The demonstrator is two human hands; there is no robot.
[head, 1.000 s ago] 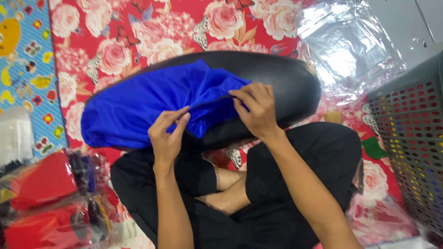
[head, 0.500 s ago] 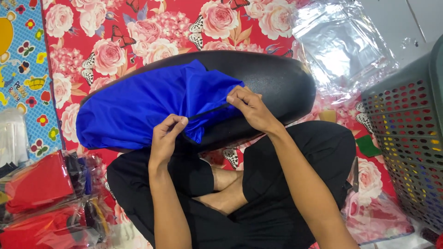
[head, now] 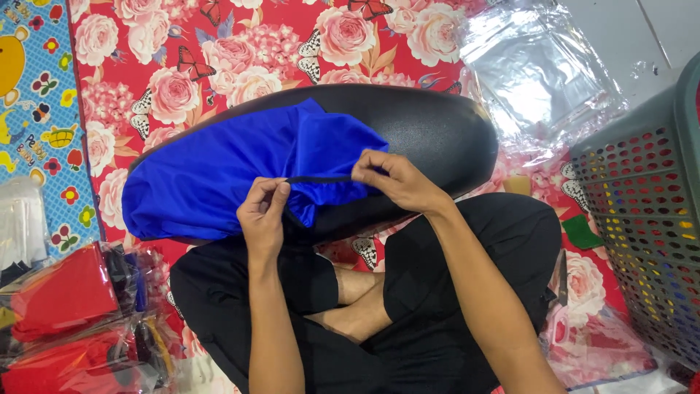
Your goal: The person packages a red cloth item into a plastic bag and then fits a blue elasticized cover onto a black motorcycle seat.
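Observation:
A bright blue fabric cover (head: 211, 175) lies half over a long black padded seat (head: 430, 135) that rests across my lap. My left hand (head: 264, 215) pinches the cover's dark elastic hem near the seat's near edge. My right hand (head: 394, 179) grips the same hem further right, and the dark hem (head: 321, 179) runs taut and straight between the two hands. The right half of the seat is bare black.
A red floral mat (head: 240, 51) lies under everything. Clear plastic bags (head: 539, 73) sit at the top right, a grey perforated basket (head: 642, 219) at the right, and bagged red items (head: 65, 306) at the lower left. A blue patterned mat (head: 33, 109) borders the left.
My right hand has dropped lower and my left hand has closed on the hem. The hem, slanted before, is now pulled level and tight between them.

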